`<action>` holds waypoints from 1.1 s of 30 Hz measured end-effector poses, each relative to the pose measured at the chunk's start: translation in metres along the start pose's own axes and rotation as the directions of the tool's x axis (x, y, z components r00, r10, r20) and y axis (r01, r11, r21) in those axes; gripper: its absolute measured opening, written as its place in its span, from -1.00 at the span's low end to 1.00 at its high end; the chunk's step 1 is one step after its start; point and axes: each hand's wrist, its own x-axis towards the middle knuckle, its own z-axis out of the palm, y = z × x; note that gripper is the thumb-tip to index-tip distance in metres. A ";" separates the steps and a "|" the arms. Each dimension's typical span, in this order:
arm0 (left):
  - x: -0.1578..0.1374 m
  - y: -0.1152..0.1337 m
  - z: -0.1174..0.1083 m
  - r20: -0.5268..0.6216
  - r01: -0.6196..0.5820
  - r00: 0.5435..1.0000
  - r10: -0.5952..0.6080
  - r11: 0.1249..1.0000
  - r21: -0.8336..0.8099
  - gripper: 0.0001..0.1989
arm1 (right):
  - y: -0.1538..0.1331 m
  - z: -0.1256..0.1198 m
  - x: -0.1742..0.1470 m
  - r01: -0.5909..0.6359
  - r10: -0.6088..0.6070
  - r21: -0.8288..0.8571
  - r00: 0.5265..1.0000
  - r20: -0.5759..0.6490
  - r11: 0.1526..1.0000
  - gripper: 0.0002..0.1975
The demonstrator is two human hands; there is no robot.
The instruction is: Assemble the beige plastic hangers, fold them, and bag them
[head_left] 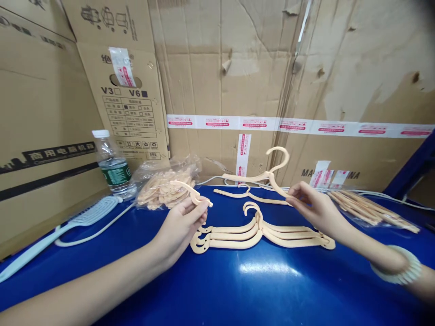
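My left hand (183,226) pinches a small curved beige plastic piece (190,188) between thumb and fingertips. In my right hand (312,206) is the right arm end of a beige clothes hanger (249,176), raised above the table with its hook pointing up. The two held things are apart. Below and between my hands lies a stack of hangers (238,237) with hooked, rounded ends and their hooks toward the back. Behind that stack, another hanger (233,194) rests on the blue table (217,290), partly hidden by the raised one.
At the back left, a clear plastic bag (163,188) contains many beige pieces. Beside it stand a water bottle (115,170) and a pale hairbrush (88,213). Bagged beige sticks (370,208) lie at right, near a white cable (397,198). Cardboard (220,81) walls the back.
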 end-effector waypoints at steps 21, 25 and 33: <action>-0.006 -0.004 0.000 0.219 0.218 0.960 -0.172 0.953 -0.209 -0.81 | -0.013 -0.013 -0.037 0.426 -0.495 -0.303 0.843 -0.209 0.853 -0.71; -0.008 -0.004 0.001 0.232 0.242 0.954 -0.190 0.946 -0.217 -0.80 | -0.007 -0.009 -0.043 0.392 -0.472 -0.327 0.855 -0.216 0.860 -0.74; -0.012 -0.002 0.002 0.234 0.287 0.944 -0.234 0.931 -0.227 -0.79 | -0.022 -0.016 -0.038 0.465 -0.553 -0.329 0.789 -0.269 0.822 -0.63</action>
